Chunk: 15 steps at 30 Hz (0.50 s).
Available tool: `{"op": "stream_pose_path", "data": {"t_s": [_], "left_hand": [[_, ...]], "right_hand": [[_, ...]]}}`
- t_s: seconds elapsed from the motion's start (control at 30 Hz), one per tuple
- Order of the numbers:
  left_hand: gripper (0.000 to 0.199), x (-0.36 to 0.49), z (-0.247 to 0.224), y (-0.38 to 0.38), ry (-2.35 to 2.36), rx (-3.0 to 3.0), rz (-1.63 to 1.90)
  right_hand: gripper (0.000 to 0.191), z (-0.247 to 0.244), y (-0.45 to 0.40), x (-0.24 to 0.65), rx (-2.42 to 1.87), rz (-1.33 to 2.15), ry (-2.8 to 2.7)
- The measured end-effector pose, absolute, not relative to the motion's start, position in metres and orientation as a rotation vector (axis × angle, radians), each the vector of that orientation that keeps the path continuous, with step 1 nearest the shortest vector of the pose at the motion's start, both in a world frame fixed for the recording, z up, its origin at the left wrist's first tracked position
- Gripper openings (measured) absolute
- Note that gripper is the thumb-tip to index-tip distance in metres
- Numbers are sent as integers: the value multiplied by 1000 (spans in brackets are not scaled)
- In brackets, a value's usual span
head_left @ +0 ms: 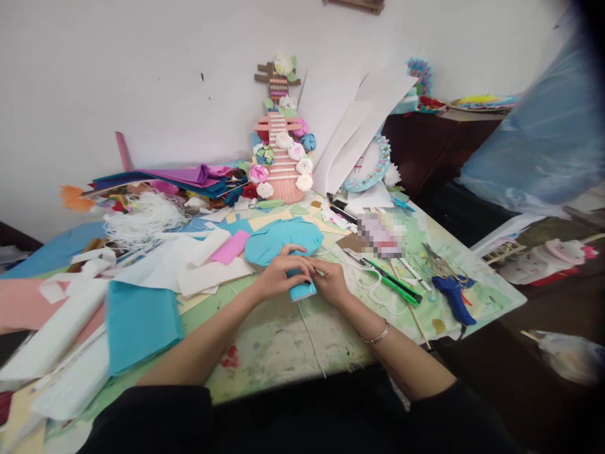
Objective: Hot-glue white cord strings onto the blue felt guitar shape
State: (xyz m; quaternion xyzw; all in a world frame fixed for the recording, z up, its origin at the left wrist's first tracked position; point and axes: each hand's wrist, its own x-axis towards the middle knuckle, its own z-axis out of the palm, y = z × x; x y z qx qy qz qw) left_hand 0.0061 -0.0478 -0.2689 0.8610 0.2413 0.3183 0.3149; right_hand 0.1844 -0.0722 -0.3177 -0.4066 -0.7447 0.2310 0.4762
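Between my two hands, over the front middle of the table, is a small folded piece of blue paper (301,291). My left hand (284,275) is closed on it, thumb and fingers gripping its upper part. Fingertips of my right hand (329,279) are pinched at its right edge, touching the left fingers; whatever lies inside that pinch is hidden. A white string (312,340) runs from beneath the paper toward the table's front edge. Just behind my hands lies a rounded, blue paper-covered shape (276,238). A pink paper strip (231,246) rests to its left.
A green utility knife (394,282), scissors (437,261) and a blue glue gun (454,299) lie at right. Folded blue crepe paper (142,325) and white paper rolls sit at left. A pink flower-covered instrument model (283,157) leans against the wall, beside tangled white string (142,217).
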Motion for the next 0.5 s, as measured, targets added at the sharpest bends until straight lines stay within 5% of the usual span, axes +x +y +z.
{"op": "stream_pose_path", "data": {"t_s": [0.5], "left_hand": [[19,8,-272,-80,1433,1949,795]], "right_hand": [[31,-325,-74,182,-968,532,-1889]]}}
